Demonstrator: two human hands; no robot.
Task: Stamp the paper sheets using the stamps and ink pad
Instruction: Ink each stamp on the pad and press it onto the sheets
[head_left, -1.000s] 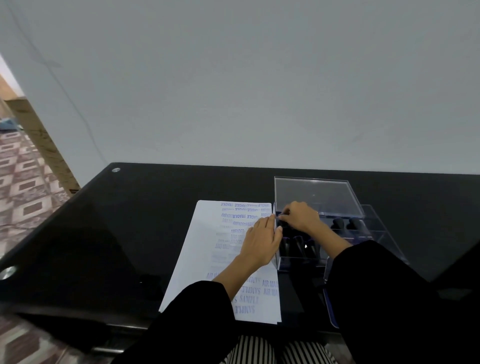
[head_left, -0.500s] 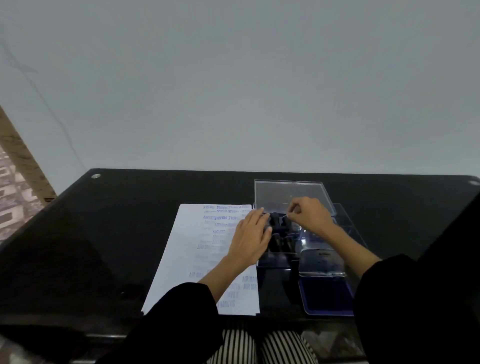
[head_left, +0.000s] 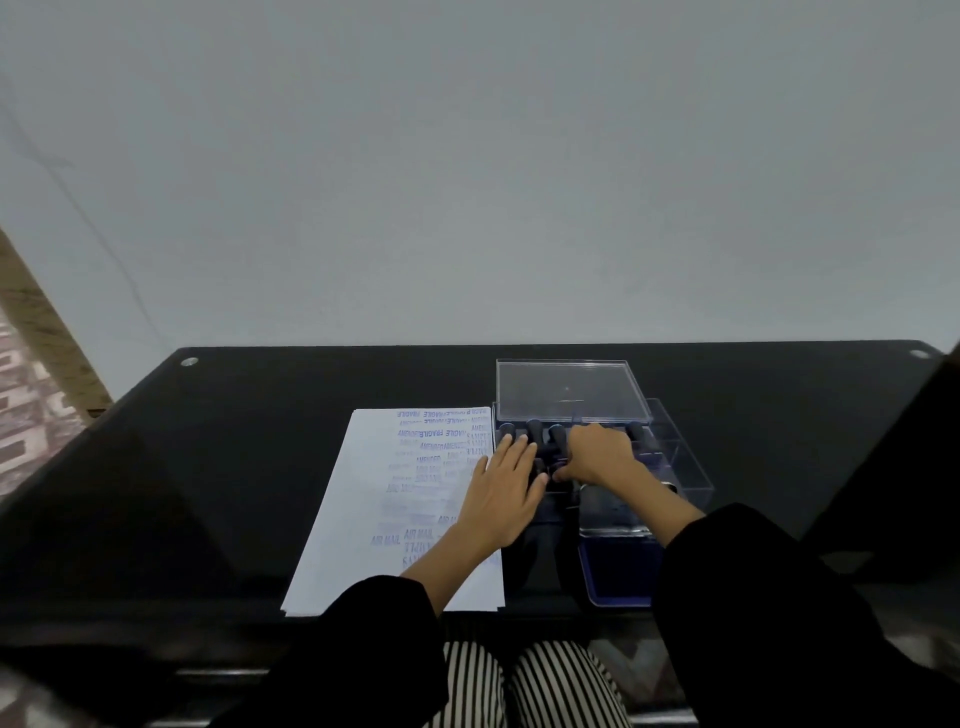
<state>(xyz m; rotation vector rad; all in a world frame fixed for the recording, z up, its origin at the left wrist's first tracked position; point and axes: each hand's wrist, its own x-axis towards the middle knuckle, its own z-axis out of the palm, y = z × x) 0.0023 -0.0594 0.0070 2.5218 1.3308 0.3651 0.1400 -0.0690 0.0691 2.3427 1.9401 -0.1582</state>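
White paper sheets (head_left: 363, 519) stacked flat on the black table (head_left: 260, 441), crowded with blue prints: FRAGILE, AMENDED, AIR MAIL, SAMPLE. Just right of them, dark round-topped stamps (head_left: 535, 428) standing upright in rows inside a clear box (head_left: 685, 467), the middle ones under the curled fingers of the right hand (head_left: 597, 457). Nearer, a blue ink pad (head_left: 618, 582) lying open, clear lid (head_left: 613, 512) at its far edge

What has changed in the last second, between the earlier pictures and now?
The left hand reached right from the edge of the paper; its fingertips now rest on the stamps in the clear box. The right hand shifted a little toward the person and curls down among the stamps; whether it grips one is hidden. Paper, lid and ink pad stayed put.
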